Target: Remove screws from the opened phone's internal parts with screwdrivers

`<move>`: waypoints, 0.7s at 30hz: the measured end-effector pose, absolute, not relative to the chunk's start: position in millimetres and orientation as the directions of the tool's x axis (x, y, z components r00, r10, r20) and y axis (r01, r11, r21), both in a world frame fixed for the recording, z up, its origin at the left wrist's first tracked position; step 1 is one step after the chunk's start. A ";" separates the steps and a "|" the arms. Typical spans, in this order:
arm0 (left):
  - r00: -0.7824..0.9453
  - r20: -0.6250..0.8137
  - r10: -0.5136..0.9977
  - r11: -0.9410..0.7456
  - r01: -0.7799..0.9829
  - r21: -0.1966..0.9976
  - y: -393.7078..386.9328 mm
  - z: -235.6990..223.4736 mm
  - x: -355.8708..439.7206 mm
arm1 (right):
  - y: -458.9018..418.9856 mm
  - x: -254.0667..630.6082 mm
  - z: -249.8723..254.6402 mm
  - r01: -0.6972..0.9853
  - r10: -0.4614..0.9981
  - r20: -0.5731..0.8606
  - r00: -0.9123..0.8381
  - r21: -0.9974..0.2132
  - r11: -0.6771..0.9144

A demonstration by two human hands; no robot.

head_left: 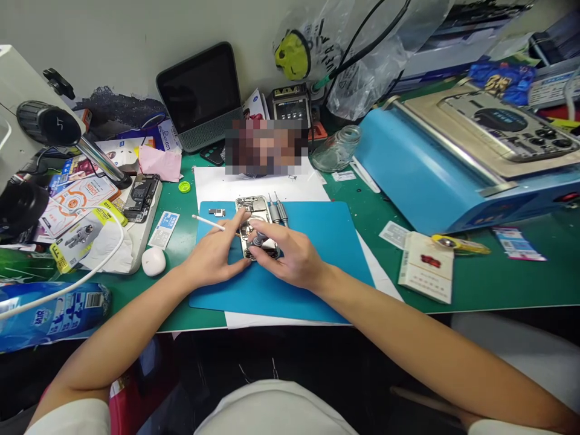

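Note:
An opened smartphone point(259, 208) with bare inner parts lies on the blue mat point(317, 296). My left hand point(217, 251) grips its left side, index finger near the upper part and thumb at the lower edge. A thin white stick point(208, 222) pokes out from between the left fingers. In my right hand point(292, 254), thumb and fingers close around a small grey screwdriver point(258, 239) held over the phone; its tip is hidden. Two more grey screwdrivers point(278, 212) rest at the phone's right. A small metal part point(217, 212) lies on the mat, left of the phone.
A blue machine point(399, 169) stands at the right, near a glass jar point(338, 149). A white and red box point(426, 266) lies front right. At left are a white earbud case point(153, 261), a tray with phone parts point(147, 241) and a microscope stand point(104, 160). A screen device point(202, 90) stands behind.

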State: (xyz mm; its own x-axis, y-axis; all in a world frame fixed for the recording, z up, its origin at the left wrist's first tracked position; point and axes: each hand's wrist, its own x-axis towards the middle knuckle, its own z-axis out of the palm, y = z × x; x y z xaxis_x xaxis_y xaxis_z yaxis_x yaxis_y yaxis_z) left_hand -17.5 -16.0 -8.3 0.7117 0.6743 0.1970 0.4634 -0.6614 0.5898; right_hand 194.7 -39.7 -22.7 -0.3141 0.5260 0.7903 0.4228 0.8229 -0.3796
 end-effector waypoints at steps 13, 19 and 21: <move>0.717 0.205 0.666 -0.676 0.463 0.574 -15.6 -9.4 -17.5 | -41.0 194.7 -20.5 0.413 0.549 0.783 -0.293 -0.415 0.811; 0.716 0.208 0.667 -0.678 0.467 0.567 -16.4 -7.7 -17.0 | -41.3 195.1 -23.2 0.404 0.559 0.776 -0.292 -0.429 0.808; 0.716 0.208 0.666 -0.678 0.466 0.568 -16.4 -7.9 -16.7 | -41.3 195.3 -23.8 0.403 0.553 0.780 -0.293 -0.423 0.811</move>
